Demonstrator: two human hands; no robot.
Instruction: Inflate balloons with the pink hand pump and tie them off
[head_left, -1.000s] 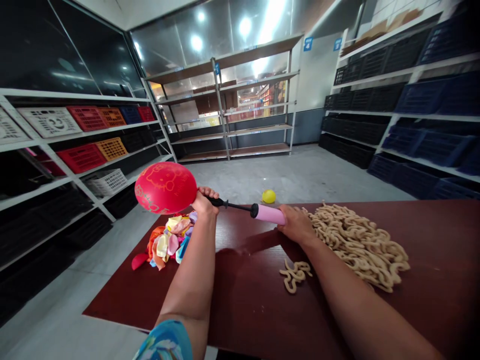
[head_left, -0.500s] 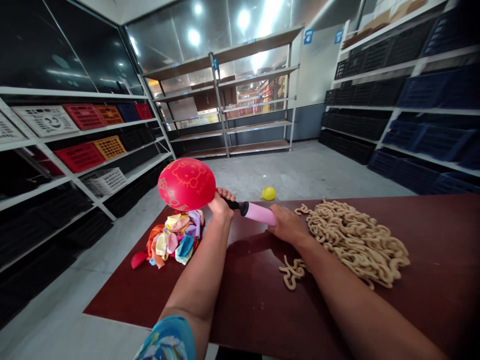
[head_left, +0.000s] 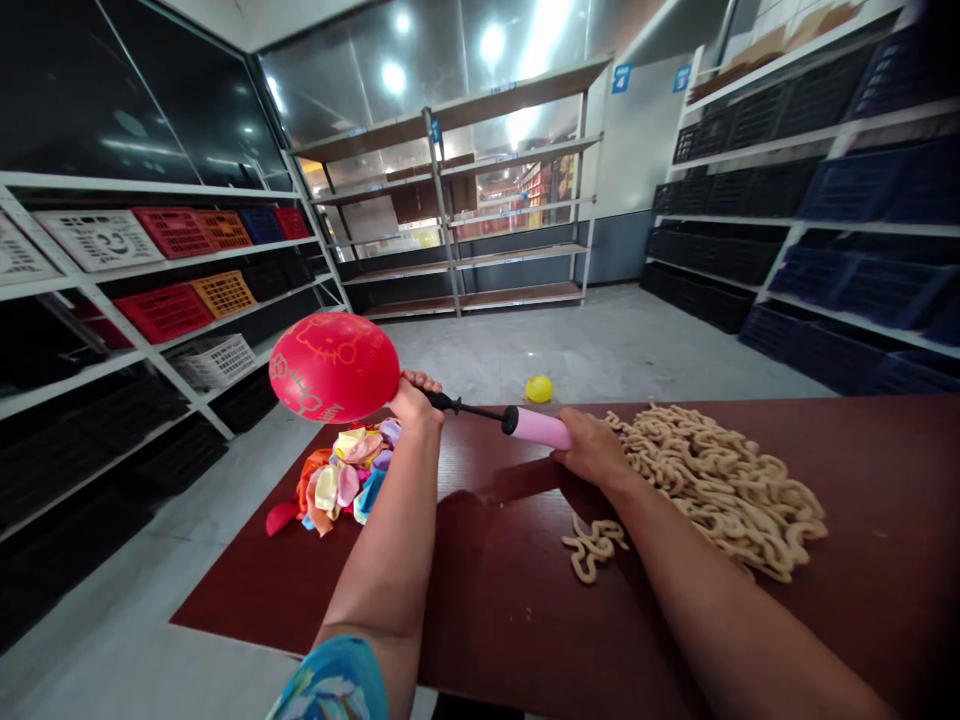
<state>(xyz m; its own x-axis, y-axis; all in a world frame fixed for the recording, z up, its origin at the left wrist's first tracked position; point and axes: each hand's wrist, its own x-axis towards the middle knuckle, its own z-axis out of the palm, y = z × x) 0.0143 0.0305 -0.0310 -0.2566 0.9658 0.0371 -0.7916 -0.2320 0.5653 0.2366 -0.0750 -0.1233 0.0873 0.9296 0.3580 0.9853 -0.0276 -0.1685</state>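
Note:
A red balloon point(head_left: 334, 365) with printed cartoon figures is inflated at the left end of a hand pump point(head_left: 541, 428), which has a pink barrel and black parts. My left hand point(head_left: 417, 398) is closed where the balloon's neck meets the pump's black end; the neck itself is hidden by the fingers. Round the right end of the pink barrel my right hand point(head_left: 596, 447) is wrapped. Between the hands a thin black rod shows. Below the balloon lies a heap of limp, multicoloured balloons point(head_left: 345, 480), partly behind my left forearm.
On the dark red table point(head_left: 495, 620), a large pile of beige curly strands point(head_left: 727, 490) lies at the right, with a few loose strands point(head_left: 592, 548) nearer me. A small yellow balloon point(head_left: 538, 388) is beyond the far edge. Shelves with crates point(head_left: 169, 232) line both sides.
My hands have moved apart, drawing out the pump's black rod. The red balloon and my left hand have shifted left, my right hand slightly right.

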